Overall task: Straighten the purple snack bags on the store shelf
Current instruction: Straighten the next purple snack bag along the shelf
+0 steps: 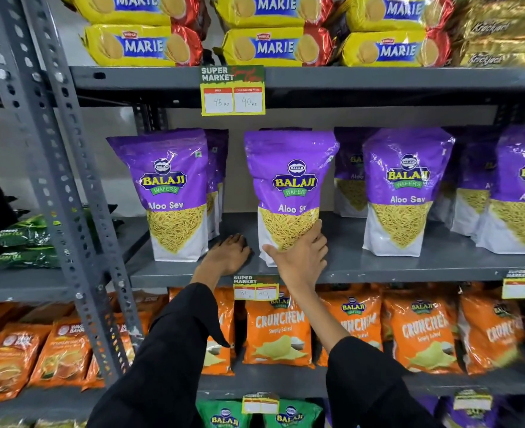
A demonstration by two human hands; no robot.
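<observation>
Right hand fingers clamp the middle purple bag upright near the shelf front edge; left hand lies flat, fingers together, likely for support

Purple snack bags stand in a row on the grey middle shelf, each a glossy pouch with a purple top, a white base and a window of yellow sev, labelled "Balaji Wafers Aloo Sev". The left bag stands upright near the shelf's front edge, with another tucked behind it. The middle bag stands upright, facing forward, gripped at its lower part. The right bag also faces forward, and further bags stand beside and behind it.
</observation>
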